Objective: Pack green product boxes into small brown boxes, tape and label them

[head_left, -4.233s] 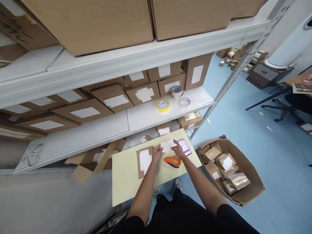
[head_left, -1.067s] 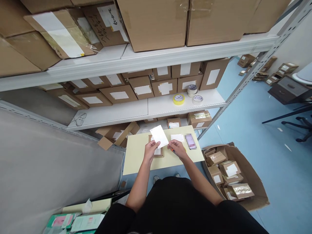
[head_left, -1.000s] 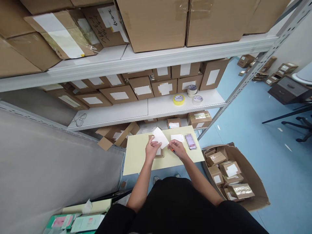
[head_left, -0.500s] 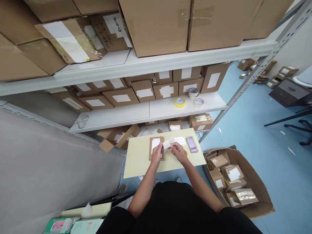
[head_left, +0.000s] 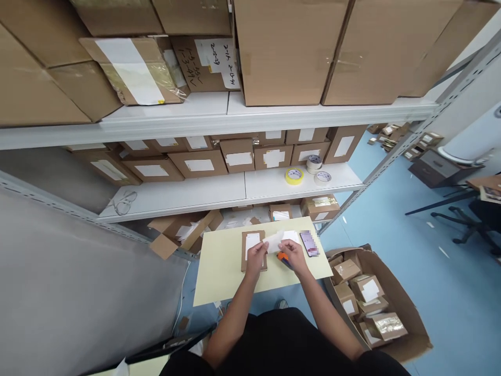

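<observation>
A white paper slip [head_left: 273, 243], likely a label, is stretched between my two hands above the pale yellow tabletop [head_left: 221, 271]. My left hand [head_left: 255, 257] pinches its left end, and my right hand [head_left: 293, 254] pinches the right end. Beneath my left hand lies a small brown cardboard box [head_left: 250, 265] with a white label on top. An orange and dark tool [head_left: 284, 257] rests by my right hand, partly covered by it; its kind is unclear. Behind that hand sit white papers [head_left: 290, 235]. A phone [head_left: 309, 243] with a blurred screen lies at the right.
A large open carton [head_left: 405, 308] full of small packed boxes stands on the floor at right. Shelving [head_left: 188, 196] ahead carries labelled boxes and rolls of tape, one of them yellow tape [head_left: 294, 176]. An open carton [head_left: 162, 245] juts out left of the tabletop.
The camera view has shifted, so the shelves and table appear slightly lower. Both hands still hold the slip, which now shows broader and flatter. More of the orange tool is visible.
</observation>
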`<action>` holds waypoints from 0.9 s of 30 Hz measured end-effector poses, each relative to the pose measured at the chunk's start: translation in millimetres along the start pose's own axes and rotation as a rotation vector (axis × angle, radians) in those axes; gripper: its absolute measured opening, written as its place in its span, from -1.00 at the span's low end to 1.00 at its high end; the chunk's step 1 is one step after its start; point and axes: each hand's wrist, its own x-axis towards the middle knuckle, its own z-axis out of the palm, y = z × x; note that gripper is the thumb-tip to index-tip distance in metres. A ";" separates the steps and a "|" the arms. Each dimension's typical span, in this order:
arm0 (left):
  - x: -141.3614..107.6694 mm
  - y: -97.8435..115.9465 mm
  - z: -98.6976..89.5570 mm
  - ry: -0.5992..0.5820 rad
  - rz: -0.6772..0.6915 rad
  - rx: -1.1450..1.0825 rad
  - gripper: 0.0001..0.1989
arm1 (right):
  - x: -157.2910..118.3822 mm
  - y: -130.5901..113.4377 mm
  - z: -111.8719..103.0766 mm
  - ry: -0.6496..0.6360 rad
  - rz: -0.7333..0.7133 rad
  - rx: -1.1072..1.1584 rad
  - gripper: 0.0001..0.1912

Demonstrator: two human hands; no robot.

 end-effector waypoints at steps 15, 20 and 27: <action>55.5 21.0 -155.4 0.365 0.106 -0.042 -0.56 | 47.9 42.1 118.7 0.428 0.072 0.206 -0.62; 51.3 28.7 -248.0 0.674 0.218 0.209 -0.60 | 78.8 90.0 224.1 0.252 0.241 0.160 -0.57; 11.4 40.4 -358.8 0.834 0.251 0.358 -0.64 | 126.9 136.6 396.9 0.111 0.303 -0.010 -0.60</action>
